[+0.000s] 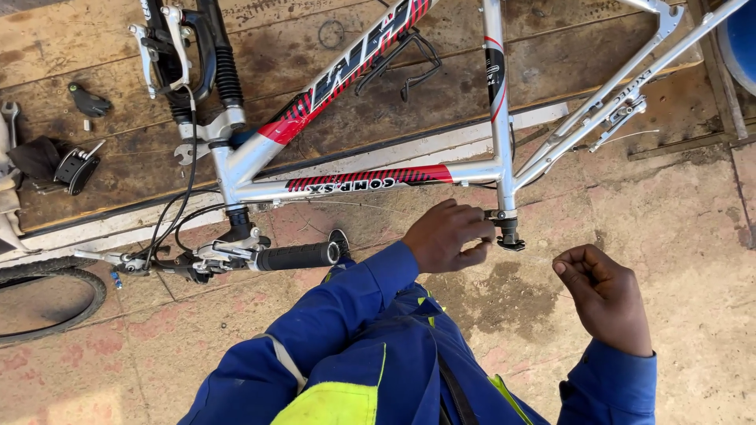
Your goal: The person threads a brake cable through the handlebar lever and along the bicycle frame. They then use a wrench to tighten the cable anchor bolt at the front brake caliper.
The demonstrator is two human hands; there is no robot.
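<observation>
**Seat clamp of an upturned bicycle frame pinched by the left hand**

A silver aluminium bicycle frame with red, black and white graphics [370, 177] is seen lying upside down, propped across a worn brown wooden platform [102, 55] and a stained reddish concrete floor [677, 228]. The black seat-post clamp [508, 232] at the lower end of the frame's seat tube is gripped by the left hand [445, 236], whose thumb and fingers are closed on it in a pinch. The right hand [602, 295] is held just beside, apart from the frame, curled into a loose fist; whether anything is held inside it cannot be told. Both arms are covered by blue work sleeves [346, 303], with a yellow-green panel on the chest.

To the left, the black rubber handlebar grip [295, 256] is seen close to the floor, with brake levers and black cables beside it. The black suspension fork [216, 59] is laid over the platform. A black wire bottle cage [402, 67] is attached to the down tube. A black tyre [51, 303] is partly visible at the left edge, and a small black pedal [76, 168] rests on the platform.
</observation>
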